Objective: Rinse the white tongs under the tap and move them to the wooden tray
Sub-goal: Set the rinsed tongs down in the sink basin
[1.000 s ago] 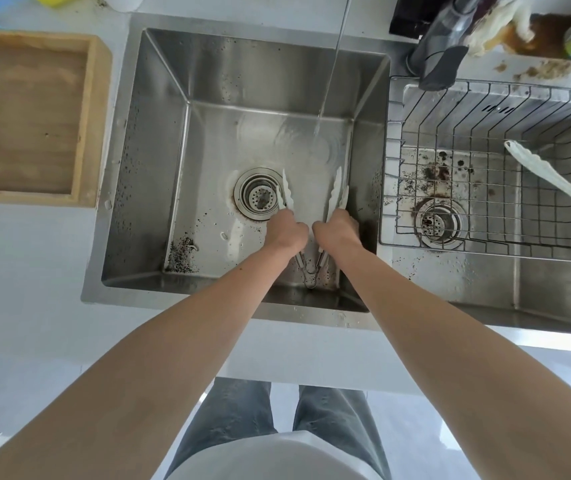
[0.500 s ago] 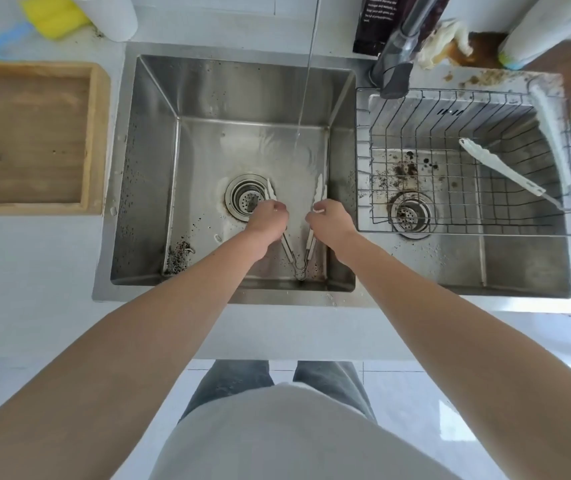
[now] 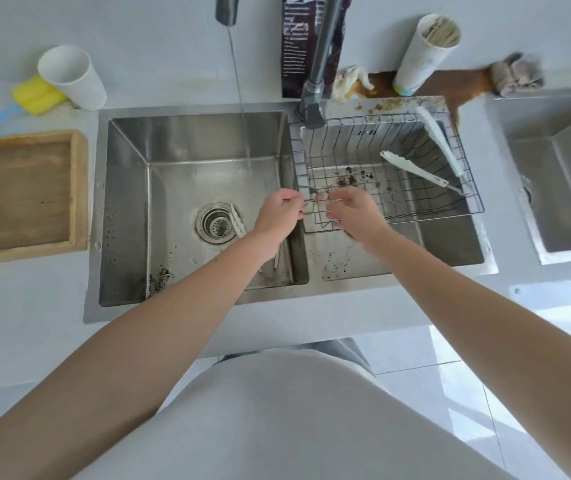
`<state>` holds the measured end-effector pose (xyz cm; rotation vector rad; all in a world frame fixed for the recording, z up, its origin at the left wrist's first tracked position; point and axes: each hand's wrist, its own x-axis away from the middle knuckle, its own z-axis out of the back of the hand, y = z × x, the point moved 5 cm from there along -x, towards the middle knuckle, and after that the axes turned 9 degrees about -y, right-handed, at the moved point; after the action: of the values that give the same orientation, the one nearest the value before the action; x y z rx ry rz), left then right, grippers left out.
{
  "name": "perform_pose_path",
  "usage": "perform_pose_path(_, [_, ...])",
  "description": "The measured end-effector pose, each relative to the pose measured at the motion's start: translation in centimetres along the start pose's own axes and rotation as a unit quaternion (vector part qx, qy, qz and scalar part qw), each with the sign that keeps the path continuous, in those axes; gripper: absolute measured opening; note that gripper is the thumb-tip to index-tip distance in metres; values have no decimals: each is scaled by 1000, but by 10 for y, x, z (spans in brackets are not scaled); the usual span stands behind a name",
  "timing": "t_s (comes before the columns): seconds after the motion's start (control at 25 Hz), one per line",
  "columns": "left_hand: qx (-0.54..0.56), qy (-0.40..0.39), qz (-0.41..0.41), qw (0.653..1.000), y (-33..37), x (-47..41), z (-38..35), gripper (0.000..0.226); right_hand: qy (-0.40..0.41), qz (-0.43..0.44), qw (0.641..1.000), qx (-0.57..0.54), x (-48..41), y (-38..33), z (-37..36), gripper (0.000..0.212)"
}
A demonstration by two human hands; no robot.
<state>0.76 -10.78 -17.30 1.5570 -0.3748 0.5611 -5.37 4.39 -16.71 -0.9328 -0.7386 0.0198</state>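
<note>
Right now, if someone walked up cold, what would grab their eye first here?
Probably the two bare arms reaching in, left hand and right hand raised over the divider between the basins. Next, the thin stream of water falling into the left sink basin, where white tongs lie beside the drain. More white tongs rest in the wire basket on the right.

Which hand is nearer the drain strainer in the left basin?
Left. The left hand is raised just right of the drain strainer; the right hand is farther right, over the wire basket in the other basin.
</note>
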Motion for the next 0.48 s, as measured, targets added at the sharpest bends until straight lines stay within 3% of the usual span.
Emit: perform_pose_path(0.48, [45, 41, 51, 997, 54, -64, -159, 37, 59, 77, 981, 171, -47, 39, 202, 41])
